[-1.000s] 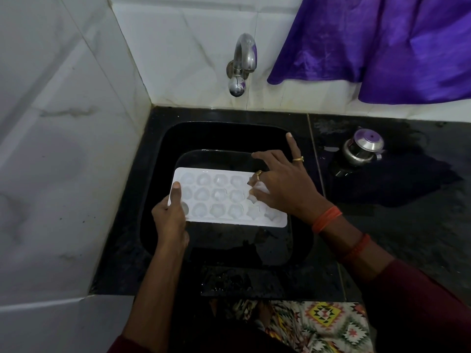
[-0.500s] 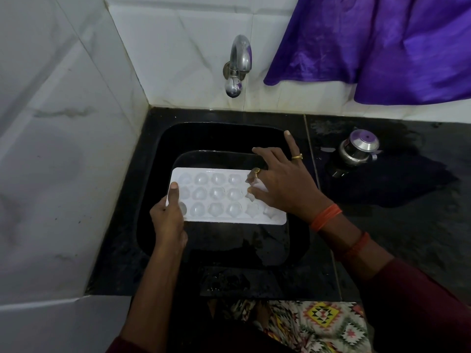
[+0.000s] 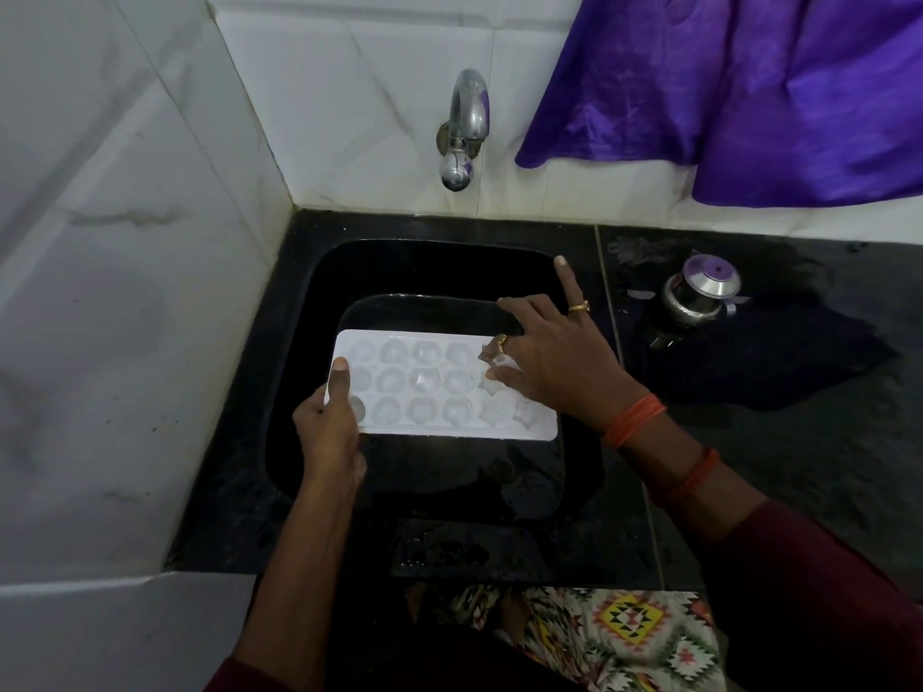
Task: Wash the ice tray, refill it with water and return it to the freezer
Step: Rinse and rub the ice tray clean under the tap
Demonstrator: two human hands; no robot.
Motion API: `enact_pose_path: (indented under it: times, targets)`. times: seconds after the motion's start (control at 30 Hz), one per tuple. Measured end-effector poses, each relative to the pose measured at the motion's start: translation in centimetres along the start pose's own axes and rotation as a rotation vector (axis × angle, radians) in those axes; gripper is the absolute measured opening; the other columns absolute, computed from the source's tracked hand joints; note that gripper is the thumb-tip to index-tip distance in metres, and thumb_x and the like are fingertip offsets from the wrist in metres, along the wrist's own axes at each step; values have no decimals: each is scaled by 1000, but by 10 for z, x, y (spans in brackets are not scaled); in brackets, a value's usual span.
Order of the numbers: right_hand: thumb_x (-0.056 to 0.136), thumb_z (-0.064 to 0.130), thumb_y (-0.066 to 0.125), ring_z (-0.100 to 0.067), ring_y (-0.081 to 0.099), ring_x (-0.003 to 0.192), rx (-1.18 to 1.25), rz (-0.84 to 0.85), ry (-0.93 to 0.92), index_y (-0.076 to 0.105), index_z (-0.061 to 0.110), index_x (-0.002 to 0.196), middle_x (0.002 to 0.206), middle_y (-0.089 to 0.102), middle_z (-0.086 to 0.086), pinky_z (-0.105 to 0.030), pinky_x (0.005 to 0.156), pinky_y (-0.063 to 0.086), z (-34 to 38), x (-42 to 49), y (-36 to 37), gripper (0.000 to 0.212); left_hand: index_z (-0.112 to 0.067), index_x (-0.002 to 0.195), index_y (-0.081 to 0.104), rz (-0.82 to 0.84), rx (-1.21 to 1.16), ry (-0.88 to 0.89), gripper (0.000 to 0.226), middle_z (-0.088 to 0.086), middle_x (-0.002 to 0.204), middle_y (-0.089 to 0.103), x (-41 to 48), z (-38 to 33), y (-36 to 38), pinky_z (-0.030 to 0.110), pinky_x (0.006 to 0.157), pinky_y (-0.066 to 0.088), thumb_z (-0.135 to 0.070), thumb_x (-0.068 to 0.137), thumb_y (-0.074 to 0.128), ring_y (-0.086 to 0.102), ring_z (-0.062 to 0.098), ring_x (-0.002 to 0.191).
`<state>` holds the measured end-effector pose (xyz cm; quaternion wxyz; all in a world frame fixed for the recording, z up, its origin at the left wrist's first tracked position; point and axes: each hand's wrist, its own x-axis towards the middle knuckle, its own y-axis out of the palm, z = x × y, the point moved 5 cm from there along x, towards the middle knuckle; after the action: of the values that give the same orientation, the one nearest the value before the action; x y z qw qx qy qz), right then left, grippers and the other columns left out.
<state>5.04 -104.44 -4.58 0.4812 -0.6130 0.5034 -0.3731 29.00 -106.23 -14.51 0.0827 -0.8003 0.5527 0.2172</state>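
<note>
Ice tray (image 3: 439, 387): white plastic, rectangular, with three rows of rounded cells. From my remote view it sits roughly level over the basin of the black sink (image 3: 299, 352), long side running left to right. I cannot tell whether its underside touches the basin.

Left hand (image 3: 327, 432): it grips the left end of the ice tray. The thumb lies flat on the top rim beside the nearest cells, and the fingers are curled out of sight beneath the tray.

Right hand (image 3: 554, 362): it lies over the right end of the ice tray. The thumb and one bent finger meet at the cells there, around something translucent that I cannot identify. One finger points straight away towards the rear wall of the sink. I cannot tell whether this hand is pinching or merely touching. It wears two gold rings, and orange thread bands (image 3: 634, 419) circle the wrist.

Surroundings: a chrome tap (image 3: 467, 127) projects from the white tiled wall (image 3: 125, 292) above the sink; I see no water stream. A purple cloth (image 3: 749, 92) hangs at upper right. A small lidded steel pot (image 3: 701, 292) stands on the wet black stone bench (image 3: 799, 442), well apart from the tray.
</note>
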Motion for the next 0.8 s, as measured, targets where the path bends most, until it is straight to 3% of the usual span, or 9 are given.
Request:
enact_pose_path:
  times: [0.17,0.47,0.6,0.8]
  targets:
    - [94,64,40,-19,41,137,14,-15,-7,69,42,116,147,47,1,-60,118,-14,0,0,-3,42,-15,85,70,-3,1,-11,27,-4,78,75,-1,1,-3,34,66,60,-40,94,68,74,17,75]
    - [95,64,40,-19,40,138,10,-11,-7,69,38,117,148,46,1,-59,119,-14,3,3,-11,45,-12,85,69,-12,-9,-17,29,-5,70,75,5,-5,-9,26,50,56,-39,94,67,73,11,63]
    - [97,62,37,-17,35,140,45,10,-9,68,40,118,152,41,2,-58,118,-16,6,5,-9,44,-11,85,71,-13,-5,-19,29,-1,76,76,8,-5,-9,29,54,58,-39,93,69,74,14,67]
    - [89,54,61,-16,52,125,165,-115,9,78,32,98,135,58,4,-53,121,-12,4,4,-14,29,-13,83,70,-15,-15,-29,29,-4,72,76,13,-4,-7,29,54,58,-41,92,69,74,14,67]
